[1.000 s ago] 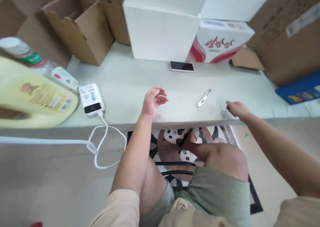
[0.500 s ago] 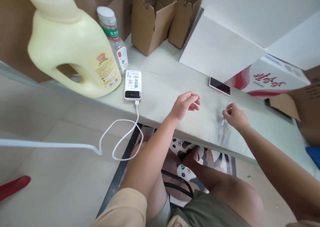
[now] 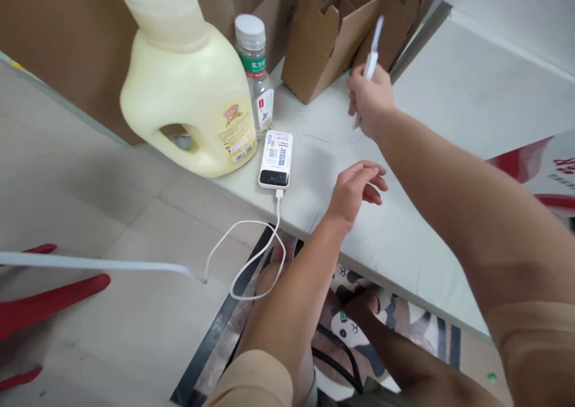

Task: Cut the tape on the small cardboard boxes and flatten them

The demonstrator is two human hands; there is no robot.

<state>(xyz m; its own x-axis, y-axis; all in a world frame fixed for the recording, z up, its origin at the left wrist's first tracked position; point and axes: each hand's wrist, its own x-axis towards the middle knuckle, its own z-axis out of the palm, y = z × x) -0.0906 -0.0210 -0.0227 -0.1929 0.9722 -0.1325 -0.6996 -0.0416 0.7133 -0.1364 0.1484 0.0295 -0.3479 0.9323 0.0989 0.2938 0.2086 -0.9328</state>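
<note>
My right hand (image 3: 371,99) is closed around a slim white pen-like tool (image 3: 371,64), raised in front of the brown cardboard boxes. The tool's narrow pale tip points up and away; its exact kind is unclear. Just above the table, my left hand (image 3: 357,191) has loosely bent fingers, slightly apart, and holds nothing. To its left lies a white power bank (image 3: 275,155) with a small lit display. A white cable (image 3: 279,206) is plugged into its near end and loops over the table edge.
A pale yellow jug (image 3: 188,102) and a clear bottle (image 3: 258,78) stand at the left. Open cardboard boxes (image 3: 314,54) sit behind. A white box (image 3: 476,96) and a red-and-white carton (image 3: 552,161) are at right. Red legs (image 3: 54,302) show on the floor.
My right hand has moved left and away from me, lifting the white tool toward the cardboard boxes. The view has turned left, and the phone is out of sight. My left hand stays much the same.
</note>
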